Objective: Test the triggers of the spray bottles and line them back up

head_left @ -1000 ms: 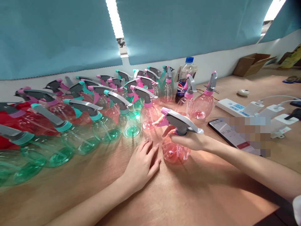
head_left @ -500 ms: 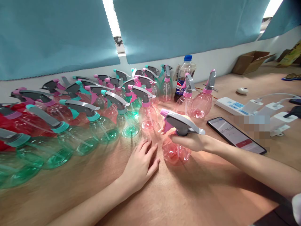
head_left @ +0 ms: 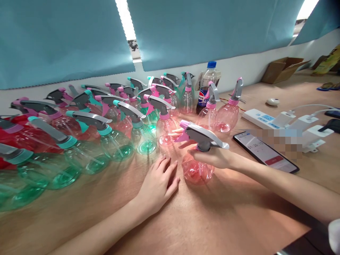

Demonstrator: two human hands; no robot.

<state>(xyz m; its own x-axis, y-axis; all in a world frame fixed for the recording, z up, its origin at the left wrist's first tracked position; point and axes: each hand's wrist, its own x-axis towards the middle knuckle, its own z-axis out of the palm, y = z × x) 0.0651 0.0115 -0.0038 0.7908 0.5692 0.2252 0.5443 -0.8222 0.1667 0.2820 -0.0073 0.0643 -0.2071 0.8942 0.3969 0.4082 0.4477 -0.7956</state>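
A pink spray bottle (head_left: 198,171) with a grey-and-pink trigger head (head_left: 203,136) stands upright on the table before me. My right hand (head_left: 215,157) is around its neck, thumb on the near side. Its fingers reach forward past the pink trigger, some stretched out and partly hidden behind the head. To the left of this bottle my left hand (head_left: 160,179) lies palm down on the tabletop, fingers slightly spread, touching no bottle. Just beyond the hands stand another pink spray bottle (head_left: 166,129) and a green spray bottle (head_left: 143,140).
Several green and pink spray bottles (head_left: 117,143) crowd the left side and back. A cola bottle (head_left: 208,79) stands behind two more pink spray bottles (head_left: 227,115). Toward the right lie a phone (head_left: 265,150), a power strip (head_left: 261,118) with chargers, and a cardboard box (head_left: 283,71).
My right hand's fingers have straightened and reach further forward past the trigger. The held bottle stays in nearly the same place, and my left hand has not moved.
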